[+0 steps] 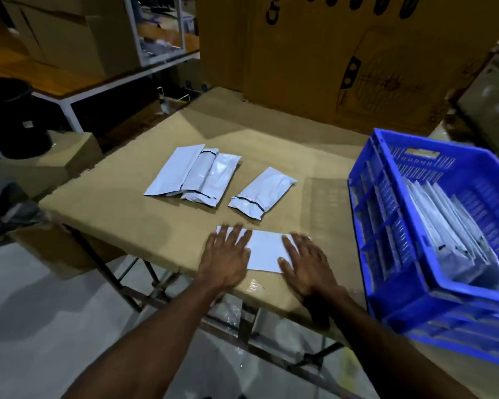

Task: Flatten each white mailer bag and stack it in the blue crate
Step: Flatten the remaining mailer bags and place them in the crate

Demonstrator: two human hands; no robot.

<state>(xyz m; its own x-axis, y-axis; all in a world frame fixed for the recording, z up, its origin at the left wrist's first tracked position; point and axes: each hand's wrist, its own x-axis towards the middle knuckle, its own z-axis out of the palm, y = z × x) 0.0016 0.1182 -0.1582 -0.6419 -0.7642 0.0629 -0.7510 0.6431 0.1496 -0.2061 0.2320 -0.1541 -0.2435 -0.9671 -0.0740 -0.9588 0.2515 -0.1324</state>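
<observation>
I press one white mailer bag (pixel 264 253) flat on the desk (pixel 127 197): left hand (pixel 228 256) and right hand (pixel 306 264) lie spread on its ends. The blue crate (pixel 386 286) already holds several bags (pixel 450 226). I judge four puffy bags (pixel 202 175) remain.

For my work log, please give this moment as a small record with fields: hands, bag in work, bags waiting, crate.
left hand: left hand flat on the near mailer bag
right hand: right hand flat on its other end
waiting: single bag; overlapping pile farther left
crate: blue crate to the right, holding stacked bags
surface: cardboard-covered table
</observation>
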